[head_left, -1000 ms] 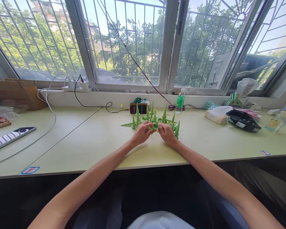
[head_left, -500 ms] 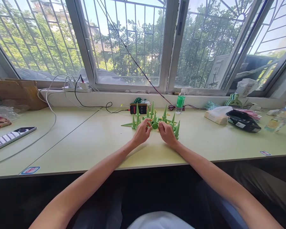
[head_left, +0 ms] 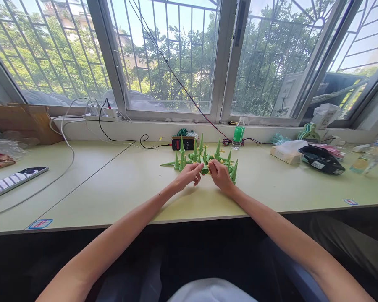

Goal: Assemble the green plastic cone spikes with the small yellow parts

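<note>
A green plastic watering spike [head_left: 204, 170] points its round open end towards me between my hands. My left hand [head_left: 189, 174] is closed on its left side, thumb and forefinger against it and the other fingers curled below. My right hand [head_left: 220, 173] is closed in a pinch at the spike's right side; whatever its fingertips hold is too small to make out. Behind and beside my hands stand several more green spikes [head_left: 182, 144], pointed ends up, some with small yellow valve-like parts. One spike [head_left: 167, 164] lies flat on the left.
Behind the spikes a phone [head_left: 182, 143] shows a timer. A bottle with a green label [head_left: 238, 134] stands by the window sill. To the right are a tissue pack [head_left: 286, 154] and a black strapped object [head_left: 323, 159]. Another phone [head_left: 15, 182] and a white cable [head_left: 69, 161] lie left.
My left hand has turned and closed in, bringing thumb and forefinger onto the spike. The spike's open end has tipped slightly downward. My right hand has barely moved.
</note>
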### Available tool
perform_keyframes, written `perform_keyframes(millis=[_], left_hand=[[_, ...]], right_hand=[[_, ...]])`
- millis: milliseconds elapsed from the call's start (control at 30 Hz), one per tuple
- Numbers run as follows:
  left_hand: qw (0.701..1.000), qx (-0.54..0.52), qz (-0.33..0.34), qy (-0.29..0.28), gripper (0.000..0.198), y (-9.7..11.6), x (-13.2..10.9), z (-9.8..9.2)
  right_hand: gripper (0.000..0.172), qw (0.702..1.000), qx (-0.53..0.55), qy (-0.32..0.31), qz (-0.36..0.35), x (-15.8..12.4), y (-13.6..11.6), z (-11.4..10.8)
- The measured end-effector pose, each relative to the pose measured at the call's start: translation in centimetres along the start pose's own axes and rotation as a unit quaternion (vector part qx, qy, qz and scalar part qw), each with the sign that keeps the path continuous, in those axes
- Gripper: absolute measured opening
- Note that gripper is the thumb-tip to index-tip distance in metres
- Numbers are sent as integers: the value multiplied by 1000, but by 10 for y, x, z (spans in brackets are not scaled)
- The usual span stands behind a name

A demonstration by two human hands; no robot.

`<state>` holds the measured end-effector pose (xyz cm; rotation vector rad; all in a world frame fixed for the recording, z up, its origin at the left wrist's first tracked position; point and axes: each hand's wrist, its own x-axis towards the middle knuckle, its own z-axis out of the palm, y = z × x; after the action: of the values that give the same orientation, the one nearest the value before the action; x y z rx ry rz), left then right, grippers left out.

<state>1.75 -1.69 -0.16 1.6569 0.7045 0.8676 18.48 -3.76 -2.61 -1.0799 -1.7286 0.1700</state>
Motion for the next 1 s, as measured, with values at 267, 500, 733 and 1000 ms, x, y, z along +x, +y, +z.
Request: perform_keyframes(millis=[267, 500, 733, 1000], left_hand=[[992, 100, 69, 42, 40, -7, -2, -2], [942, 261, 195, 85, 17, -10, 1, -4], [912, 320, 222, 130, 18, -14, 4, -3], [983, 159, 49, 81, 55, -5, 2, 2]], right_hand=[[38, 999, -38, -1, -14, 1, 2, 0], [38, 998, -60, 9, -5, 1, 3, 2], [37, 998, -44, 31, 14, 2, 6, 6], [36, 998, -10, 64, 20, 2, 5, 2]])
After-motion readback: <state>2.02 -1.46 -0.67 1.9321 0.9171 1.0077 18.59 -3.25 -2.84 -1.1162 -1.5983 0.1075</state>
